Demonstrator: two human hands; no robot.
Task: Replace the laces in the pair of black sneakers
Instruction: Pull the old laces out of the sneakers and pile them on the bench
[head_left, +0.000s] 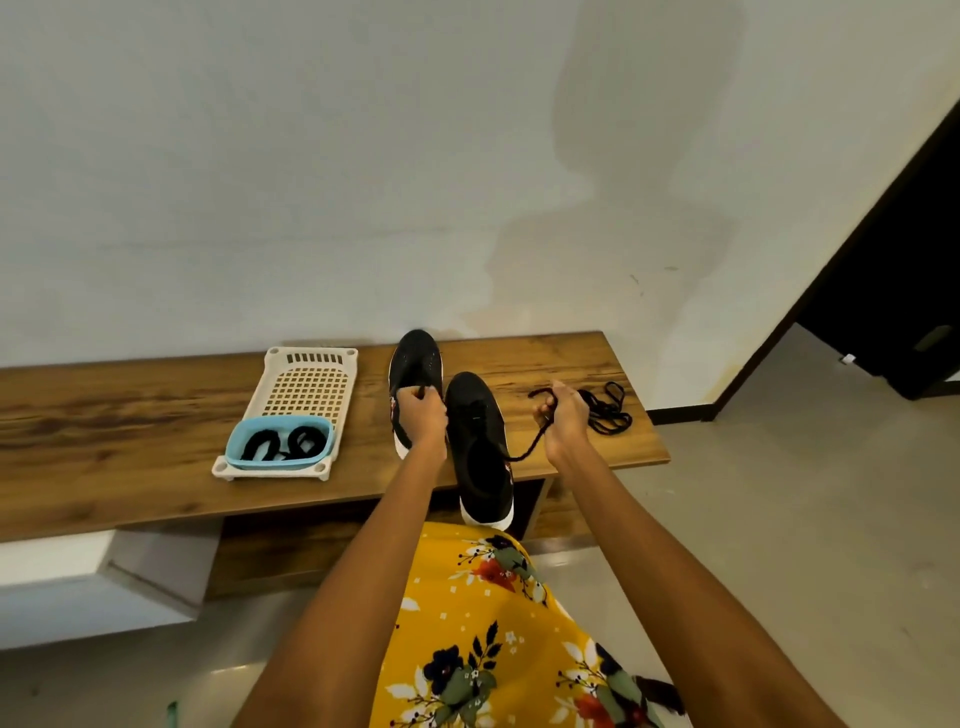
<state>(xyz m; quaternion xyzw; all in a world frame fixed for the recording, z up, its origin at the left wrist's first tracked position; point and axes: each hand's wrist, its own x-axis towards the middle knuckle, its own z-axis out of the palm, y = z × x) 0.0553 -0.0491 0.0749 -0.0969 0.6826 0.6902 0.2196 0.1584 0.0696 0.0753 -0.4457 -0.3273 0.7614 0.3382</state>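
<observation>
Two black sneakers with white soles stand side by side on a wooden bench (130, 415). My left hand (422, 413) grips the left sneaker (415, 364) at its lace area. The right sneaker (480, 447) overhangs the bench's front edge. My right hand (563, 415) pinches a black lace (530, 447) that runs from that sneaker up through my fingers. A loose black lace (610, 410) lies bundled on the bench just right of my right hand. Rolled black laces (283, 444) sit in a blue bowl (236, 449).
The blue bowl stands on a cream perforated plastic tray (311, 384) left of the sneakers. A white wall rises behind the bench. A dark doorway (893, 291) opens at the right. My yellow flowered dress (488, 634) fills the bottom.
</observation>
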